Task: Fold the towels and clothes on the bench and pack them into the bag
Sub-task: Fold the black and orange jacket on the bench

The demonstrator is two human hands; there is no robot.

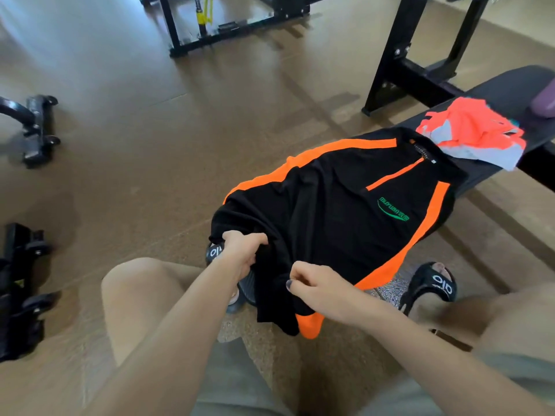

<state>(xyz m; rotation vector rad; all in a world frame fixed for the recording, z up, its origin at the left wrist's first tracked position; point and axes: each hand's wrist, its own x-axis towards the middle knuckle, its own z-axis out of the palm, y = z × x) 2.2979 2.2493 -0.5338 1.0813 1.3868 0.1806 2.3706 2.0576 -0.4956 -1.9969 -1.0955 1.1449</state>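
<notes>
A wide brown rubber-tiled gym floor (135, 130) takes up most of the view, with open room to the left of the person and between the seat and the black steel rack frames (399, 55) at the top. A long black padded counter (492, 94) runs from the upper right corner down toward the person. Spread along it lies a black short-sleeved shirt with orange stripes and a green chest logo (330, 205), collar toward the far end; its left sleeve and hem hang over the counter's near edges. Just beyond the collar, touching it, sits a crumpled neon-coral and grey garment (474, 133), its grey part reaching the counter's right edge. A purple item at the far right edge is too cut off to identify.

The left hand (243, 250) is closed in a fist around the shirt's bottom hem at its left corner. The right hand (318, 289) is closed too, pinching gathered black fabric of the hem, the orange side panel drooping below it. Both hands are near each other, above the person's bare knees. Black slide sandals (432, 286) rest on the floor under the shirt's edges.
</notes>
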